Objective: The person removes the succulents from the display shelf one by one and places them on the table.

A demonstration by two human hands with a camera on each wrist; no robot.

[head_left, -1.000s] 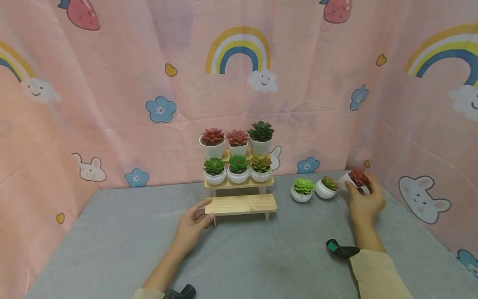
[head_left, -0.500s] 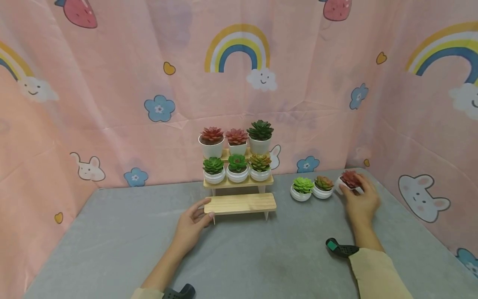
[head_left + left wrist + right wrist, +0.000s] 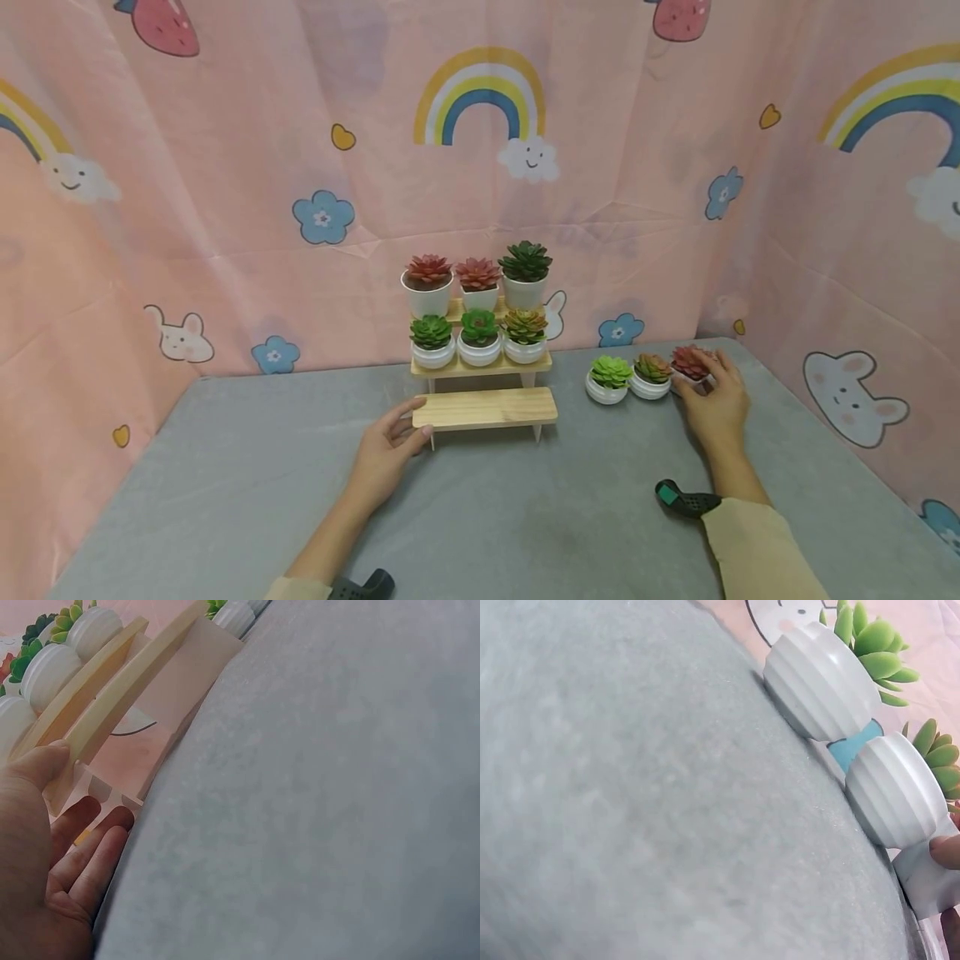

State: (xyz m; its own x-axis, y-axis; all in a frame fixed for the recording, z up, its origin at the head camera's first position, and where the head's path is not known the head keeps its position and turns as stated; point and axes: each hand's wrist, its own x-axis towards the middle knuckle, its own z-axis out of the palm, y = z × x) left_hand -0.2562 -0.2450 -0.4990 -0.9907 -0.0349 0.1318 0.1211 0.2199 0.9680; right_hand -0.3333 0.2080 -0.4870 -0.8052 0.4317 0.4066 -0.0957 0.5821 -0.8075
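At the right, my right hand [image 3: 718, 408] grips the white pot of a red artificial succulent [image 3: 687, 363]. In the right wrist view that white pot [image 3: 921, 879] stands on the table, a fingertip [image 3: 946, 852] against it. Right beside it is a brownish-green succulent [image 3: 651, 377], then a bright green one [image 3: 609, 380]. My left hand [image 3: 382, 450] holds the left end of the lowest wooden shelf [image 3: 487, 408], thumb at the front. The left wrist view shows the thumb [image 3: 46, 761] on the board's end [image 3: 112, 712], with other fingers loosely bent below.
Behind the low shelf, a wooden step rack [image 3: 480, 367] carries two rows of potted succulents, green and yellowish ones [image 3: 478, 337] in front, red and dark green ones [image 3: 525, 275] above. A grey cloth covers the table [image 3: 525, 517]. A pink printed curtain [image 3: 225, 208] hangs behind.
My right hand has shifted the red succulent left, up beside the brownish-green one. That middle pot, tilted earlier, now sits upright. The left hand stays on the shelf.
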